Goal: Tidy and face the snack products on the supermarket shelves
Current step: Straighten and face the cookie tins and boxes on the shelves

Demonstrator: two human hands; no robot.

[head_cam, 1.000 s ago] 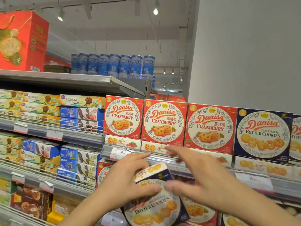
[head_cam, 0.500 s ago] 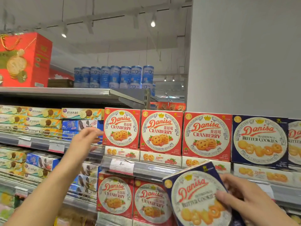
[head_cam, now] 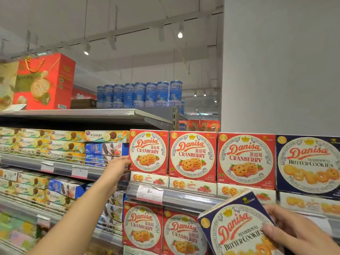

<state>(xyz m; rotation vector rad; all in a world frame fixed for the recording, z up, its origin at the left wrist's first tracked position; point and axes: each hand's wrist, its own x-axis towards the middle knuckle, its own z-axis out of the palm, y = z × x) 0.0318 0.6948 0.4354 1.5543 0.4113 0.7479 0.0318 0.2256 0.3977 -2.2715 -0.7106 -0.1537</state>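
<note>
Navy butter cookie box (head_cam: pixel 237 229) tilted, held low right; red cranberry boxes (head_cam: pixel 192 156) upright, facing forward on shelf.

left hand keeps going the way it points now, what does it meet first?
Most likely the leftmost red cranberry box: the left hand points up and right, its fingertips at that box's left edge. Whether they already touch it is unclear; the blue boxes sit just behind.
</note>
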